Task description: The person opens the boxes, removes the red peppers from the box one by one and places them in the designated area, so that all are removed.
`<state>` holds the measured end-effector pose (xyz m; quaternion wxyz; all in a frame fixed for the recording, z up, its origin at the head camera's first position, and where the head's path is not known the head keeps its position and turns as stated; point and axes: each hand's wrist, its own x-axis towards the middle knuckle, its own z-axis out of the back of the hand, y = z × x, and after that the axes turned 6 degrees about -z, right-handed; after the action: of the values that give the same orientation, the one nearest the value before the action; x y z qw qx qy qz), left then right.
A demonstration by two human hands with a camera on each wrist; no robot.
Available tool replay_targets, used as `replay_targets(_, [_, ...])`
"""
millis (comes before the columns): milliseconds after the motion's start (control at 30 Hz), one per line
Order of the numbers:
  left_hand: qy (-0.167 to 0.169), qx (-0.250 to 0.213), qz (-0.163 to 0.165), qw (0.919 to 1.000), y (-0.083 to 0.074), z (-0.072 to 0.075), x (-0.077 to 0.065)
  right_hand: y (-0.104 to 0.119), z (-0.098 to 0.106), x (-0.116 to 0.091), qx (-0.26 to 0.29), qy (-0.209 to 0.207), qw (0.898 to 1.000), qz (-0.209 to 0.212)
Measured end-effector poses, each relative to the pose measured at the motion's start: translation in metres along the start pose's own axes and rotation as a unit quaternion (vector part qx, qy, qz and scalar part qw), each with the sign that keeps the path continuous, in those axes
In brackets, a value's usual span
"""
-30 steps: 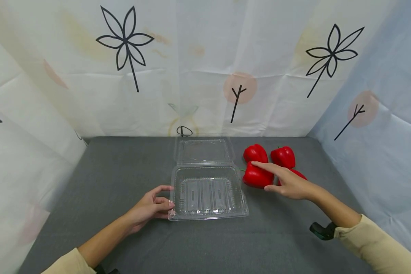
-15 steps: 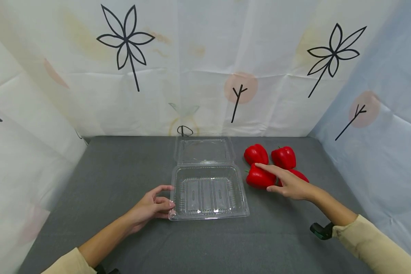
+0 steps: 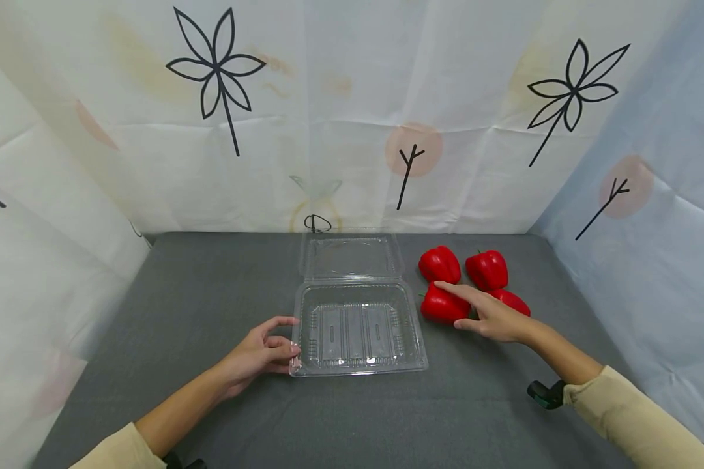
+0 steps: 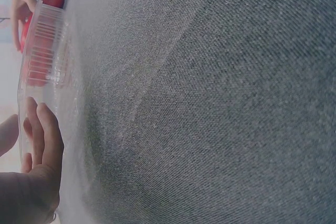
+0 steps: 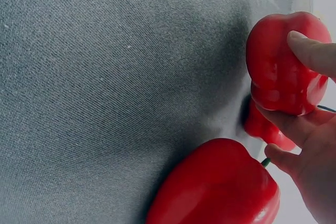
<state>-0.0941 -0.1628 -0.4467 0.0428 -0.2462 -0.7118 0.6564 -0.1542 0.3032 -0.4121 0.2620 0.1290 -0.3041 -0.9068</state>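
A clear plastic clamshell container (image 3: 354, 339) lies with its lid (image 3: 352, 257) folded back on a grey cloth-covered table. At its left edge, my left hand (image 3: 264, 352) holds the rim, with thumb and fingers on either side of the wall in the left wrist view. Just right of the container, my right hand (image 3: 489, 314) grips a red bell pepper (image 3: 444, 305) between thumb and fingers. In the right wrist view, the thumb presses one side of this held pepper (image 5: 283, 66) while fingers run behind it. Its green stem points toward the container.
Behind the held pepper sit two more red bell peppers, one at the left (image 3: 440, 264) and one at the right (image 3: 487, 270). Another pepper (image 3: 512, 301) is partly hidden by my right hand. Patterned white cloth (image 3: 328, 163) walls off the table's back and sides.
The held pepper and my right hand have shifted slightly to the right, away from the container's edge. My left hand and the container stay in place.
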Motion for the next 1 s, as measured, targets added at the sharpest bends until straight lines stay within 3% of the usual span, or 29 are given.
replay_targets(267, [0.000, 0.000, -0.005, 1.0000, 0.000, -0.001, -0.001, -0.002, -0.007, 0.003, -0.011, 0.010, 1.000, -0.002])
replay_targets(733, [-0.010, 0.015, 0.005, 0.9998, -0.004, 0.001, -0.001, -0.001, -0.004, 0.001, -0.069, -0.025, 0.997, -0.023])
replay_targets(900, [-0.014, 0.036, 0.004, 0.9992, -0.005, 0.011, 0.000, -0.003, 0.002, 0.000, -0.059, -0.052, 0.997, -0.019])
replay_targets(1000, [-0.021, 0.050, -0.003, 0.9985, -0.009, 0.023, 0.004, -0.005, 0.011, 0.001, -0.072, -0.092, 0.993, -0.020])
